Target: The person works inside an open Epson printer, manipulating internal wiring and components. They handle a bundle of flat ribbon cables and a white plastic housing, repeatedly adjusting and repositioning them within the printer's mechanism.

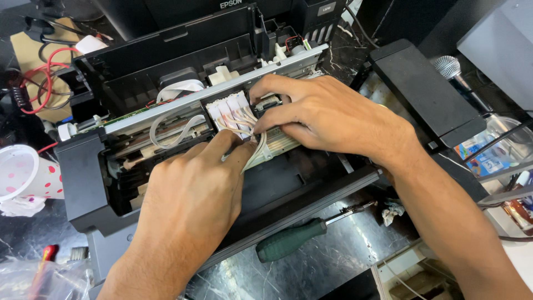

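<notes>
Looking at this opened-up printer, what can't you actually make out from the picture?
- Head view: left hand fingertips, buried among the thin tubes.
- Right hand covers the carriage part beneath.
- Screwdriver tip: too small, blurred.
- Paper cup: cut off by left edge.

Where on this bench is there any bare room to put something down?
The dark marble top shows bare right of the green-handled screwdriver, toward the crumpled tissue. It is crowded around the opened printer, where the left hand and right hand work on its tubes.
</notes>
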